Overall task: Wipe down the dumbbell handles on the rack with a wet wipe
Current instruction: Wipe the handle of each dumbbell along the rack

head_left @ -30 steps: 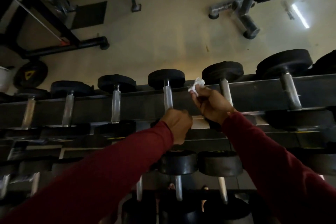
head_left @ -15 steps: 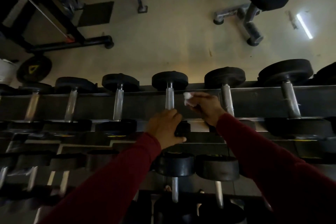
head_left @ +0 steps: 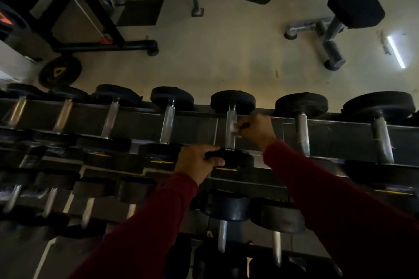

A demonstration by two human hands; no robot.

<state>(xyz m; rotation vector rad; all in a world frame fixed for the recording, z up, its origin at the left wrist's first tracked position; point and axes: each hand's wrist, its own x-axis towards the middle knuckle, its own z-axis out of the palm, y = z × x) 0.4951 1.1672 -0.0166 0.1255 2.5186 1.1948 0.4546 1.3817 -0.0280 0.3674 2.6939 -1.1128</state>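
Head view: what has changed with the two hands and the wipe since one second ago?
The right hand carried the wipe left and down, from the gap beside the next handle onto the handle of the dumbbell in front. The left hand let go of that handle's lower part and now grips the near weight. The dumbbells stayed on the rack.

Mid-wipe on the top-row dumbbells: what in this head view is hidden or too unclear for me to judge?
- White wet wipe: mostly covered by the right hand; its contact with the chrome dumbbell handle is unclear.
- Handle's underside: faces away from the camera.
- Near black weight head: partly covered by the left hand.
- Lower rack rows: dark, blurred, hidden by the red sleeves.
- Handle cleanliness: too dim.
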